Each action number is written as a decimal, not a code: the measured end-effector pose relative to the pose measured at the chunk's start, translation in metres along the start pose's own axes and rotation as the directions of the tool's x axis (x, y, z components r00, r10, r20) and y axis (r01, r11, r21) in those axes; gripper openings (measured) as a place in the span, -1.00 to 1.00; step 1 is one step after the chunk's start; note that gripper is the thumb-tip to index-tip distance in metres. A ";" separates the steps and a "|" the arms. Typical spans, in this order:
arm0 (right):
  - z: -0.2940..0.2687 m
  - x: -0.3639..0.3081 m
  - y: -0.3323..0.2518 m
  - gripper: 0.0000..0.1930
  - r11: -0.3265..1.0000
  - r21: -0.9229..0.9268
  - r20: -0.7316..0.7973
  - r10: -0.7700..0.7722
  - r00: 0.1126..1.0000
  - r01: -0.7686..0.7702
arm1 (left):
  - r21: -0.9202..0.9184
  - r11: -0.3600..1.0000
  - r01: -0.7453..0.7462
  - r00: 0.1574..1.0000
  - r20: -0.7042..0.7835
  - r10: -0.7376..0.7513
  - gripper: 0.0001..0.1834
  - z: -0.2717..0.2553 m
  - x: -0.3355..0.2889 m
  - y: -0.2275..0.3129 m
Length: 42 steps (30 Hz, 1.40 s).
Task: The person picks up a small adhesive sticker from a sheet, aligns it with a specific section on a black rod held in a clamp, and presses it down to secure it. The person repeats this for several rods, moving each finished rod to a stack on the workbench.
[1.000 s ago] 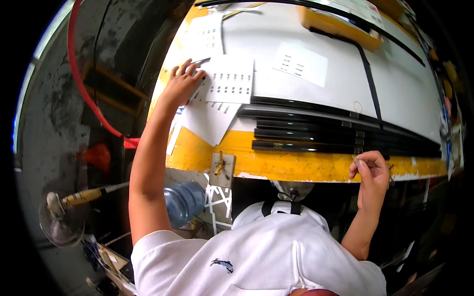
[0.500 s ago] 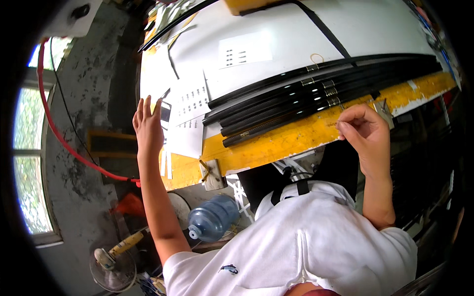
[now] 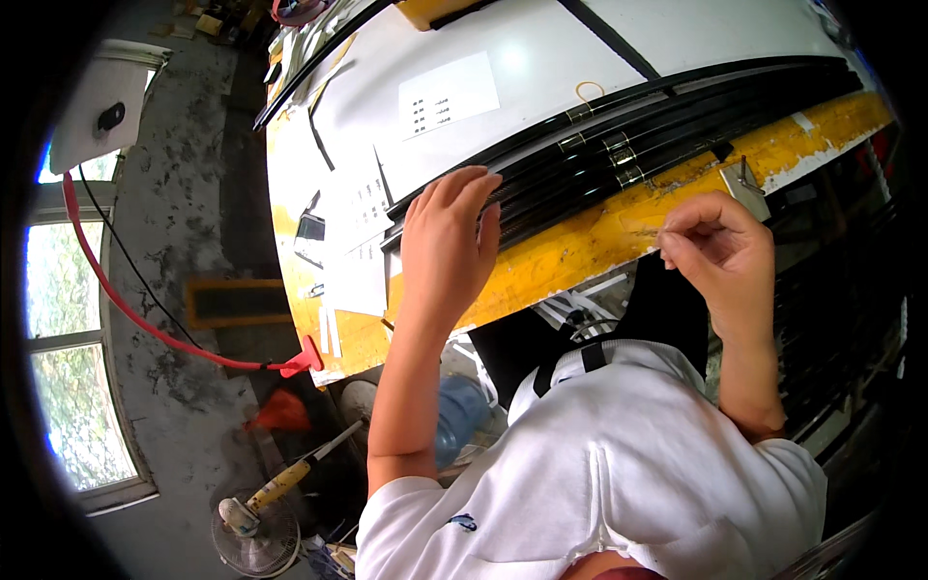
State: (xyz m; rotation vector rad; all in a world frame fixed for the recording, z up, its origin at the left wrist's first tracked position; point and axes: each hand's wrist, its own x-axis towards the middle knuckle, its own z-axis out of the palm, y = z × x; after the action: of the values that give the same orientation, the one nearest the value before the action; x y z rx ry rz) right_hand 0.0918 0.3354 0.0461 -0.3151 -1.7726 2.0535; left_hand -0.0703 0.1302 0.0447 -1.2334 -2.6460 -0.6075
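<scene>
Glossy black tubes with gold-marked bands lie side by side along the table's near edge. Over their left ends is my left hand, its fingers stretched and slightly bent, holding nothing I can see; it hides some of the tube ends. My right hand is just off the yellow edge, thumb and forefinger pinched. A faint, thin, see-through piece seems to stick out from the pinch; its kind is unclear. White sheets with small dark marks lie left of the tubes.
The white table has a worn yellow edge. A metal clamp sits on that edge near my right hand. Another marked sheet lies behind the tubes. A blue water jug and a fan stand below, left.
My left hand has moved right, from beside the sheets to over the tubes' left ends. My right hand stays pinched near the edge. The view has shifted slightly.
</scene>
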 end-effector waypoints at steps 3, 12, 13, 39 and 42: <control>-0.014 0.001 0.008 -0.89 1.000 0.029 -0.029 0.010 1.000 -0.010 | 0.028 0.999 0.040 0.998 0.039 -0.041 -0.76 0.015 0.017 -0.010; -0.031 0.011 0.022 -0.89 0.997 0.056 -0.050 0.063 0.997 -0.060 | 0.131 0.990 0.056 0.983 0.167 -0.077 -0.75 0.052 0.058 -0.026; -0.032 0.012 0.023 -0.89 0.996 0.058 -0.054 0.067 0.996 -0.064 | 0.148 0.988 0.046 0.981 0.181 -0.072 -0.74 0.054 0.060 -0.027; -0.037 0.023 0.007 -0.91 0.986 0.153 -0.138 -0.050 0.989 0.071 | -0.174 0.977 0.122 0.957 0.280 -0.069 -0.68 0.025 0.066 0.038; -0.040 0.026 -0.002 -0.91 0.969 0.147 -0.142 -0.180 0.973 0.201 | -0.326 0.940 0.103 0.972 0.232 -0.026 -0.66 0.015 0.041 0.060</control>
State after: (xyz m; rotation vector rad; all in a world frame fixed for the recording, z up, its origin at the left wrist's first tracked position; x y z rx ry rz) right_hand 0.0863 0.3824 0.0442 -0.2135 -1.4909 1.9772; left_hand -0.0508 0.1994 0.0609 -1.3791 -2.8635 -1.0259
